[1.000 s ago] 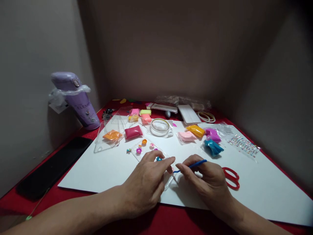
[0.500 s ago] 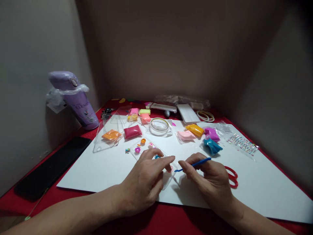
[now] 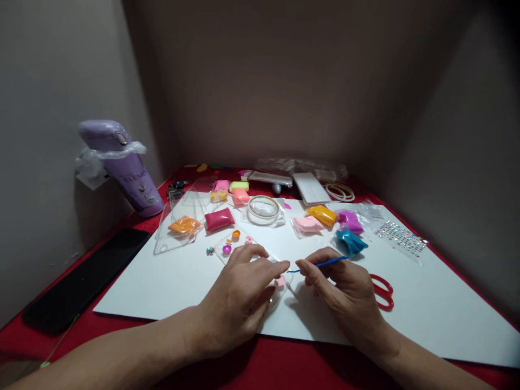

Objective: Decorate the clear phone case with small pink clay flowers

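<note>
A clear phone case (image 3: pixel 280 295) lies on the white board, decorated with small clay pieces: an orange one (image 3: pixel 236 234), a magenta one (image 3: pixel 226 249) and a pink one (image 3: pixel 280 281). My left hand (image 3: pixel 244 298) rests over the case with fingers apart, its index fingertip stretched toward the right and hiding the middle of the case. In a pinch between thumb and fingers, my right hand (image 3: pixel 345 292) holds a thin blue clay modelling tool (image 3: pixel 332 262). The tool's tip sits right beside my left index fingertip; contact between them cannot be made out.
Packets of coloured clay, such as a red one (image 3: pixel 220 219) and a teal one (image 3: pixel 350 243), surround a tape roll (image 3: pixel 263 216). Red-handled scissors (image 3: pixel 382 292) lie right, below a rhinestone sheet (image 3: pixel 400 237). A black phone (image 3: pixel 87 279) and purple tumbler (image 3: pixel 130 173) are left.
The blue tool's tip has lifted slightly away from the pink piece, toward my left index fingertip. My left hand has shifted a little, showing more of that pink piece.
</note>
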A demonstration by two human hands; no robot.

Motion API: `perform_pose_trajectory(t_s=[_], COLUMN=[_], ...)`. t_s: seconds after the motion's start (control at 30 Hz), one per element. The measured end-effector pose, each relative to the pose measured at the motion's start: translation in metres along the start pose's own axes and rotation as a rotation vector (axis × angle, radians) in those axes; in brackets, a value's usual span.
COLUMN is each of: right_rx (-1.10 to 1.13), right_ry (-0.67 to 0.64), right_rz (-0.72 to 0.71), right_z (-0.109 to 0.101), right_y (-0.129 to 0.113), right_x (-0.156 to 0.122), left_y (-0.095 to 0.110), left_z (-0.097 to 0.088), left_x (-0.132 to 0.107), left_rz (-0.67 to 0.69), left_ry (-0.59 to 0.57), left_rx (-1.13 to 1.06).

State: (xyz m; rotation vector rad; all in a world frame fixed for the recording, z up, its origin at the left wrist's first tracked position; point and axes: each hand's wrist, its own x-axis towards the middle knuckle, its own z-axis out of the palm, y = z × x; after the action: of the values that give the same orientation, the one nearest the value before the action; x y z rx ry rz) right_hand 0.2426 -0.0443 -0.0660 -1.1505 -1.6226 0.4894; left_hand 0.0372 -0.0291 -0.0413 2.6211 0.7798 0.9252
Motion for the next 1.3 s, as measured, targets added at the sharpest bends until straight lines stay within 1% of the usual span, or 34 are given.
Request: perform_pose_trajectory(t_s=[0.13,0.23,0.43,0.5,0.6,0.77,0.83,1.0,1.07,1.2,1.3], right_rx=[0.003,-0.007,-0.043,-0.055,-0.072,-0.069,-0.05,-0.006,0.012,0.068,0.096], right_ry=[-0.008,-0.037,-0.09,-0.094,-0.088,-0.062,-0.05,-0.06,-0.09,-0.183,-0.236], right_rz=[0.022,0.05,0.078,0.075,0.06,0.046,0.024,-0.093,-0.107,-0.119,-0.102], right_z=[0.001,0.001,0.0,0.0,-0.001,-0.001,-0.002,-0.003,-0.004,-0.005,-0.005], right_y=[0.003,0.005,0.004,0.003,0.001,-0.002,-0.003,-0.004,-0.005,-0.01,-0.012], right_x=[-0.001,0.0,0.002,0.002,0.001,0.001,0.001,0.0,-0.001,-0.001,0.0], left_y=[0.004,0.007,0.008,0.009,0.01,0.009,0.008,0.009,0.009,0.008,0.008], left_z=[-0.002,0.001,0.009,0.009,0.008,0.008,0.006,-0.005,-0.01,-0.016,-0.018], left_x=[-0.005,-0.008,-0.009,-0.009,-0.008,-0.008,-0.009,-0.01,-0.009,-0.01,-0.017], left_rz=[0.008,0.023,0.121,0.136,0.155,0.138,0.13,0.093,0.116,0.169,0.107], left_ry=[-0.063,-0.098,-0.018,-0.009,-0.025,-0.037,-0.06,-0.195,-0.204,-0.194,-0.22], left_rx=[0.098,0.201,0.347,0.363,0.361,0.319,0.288,0.241,0.266,0.386,0.419])
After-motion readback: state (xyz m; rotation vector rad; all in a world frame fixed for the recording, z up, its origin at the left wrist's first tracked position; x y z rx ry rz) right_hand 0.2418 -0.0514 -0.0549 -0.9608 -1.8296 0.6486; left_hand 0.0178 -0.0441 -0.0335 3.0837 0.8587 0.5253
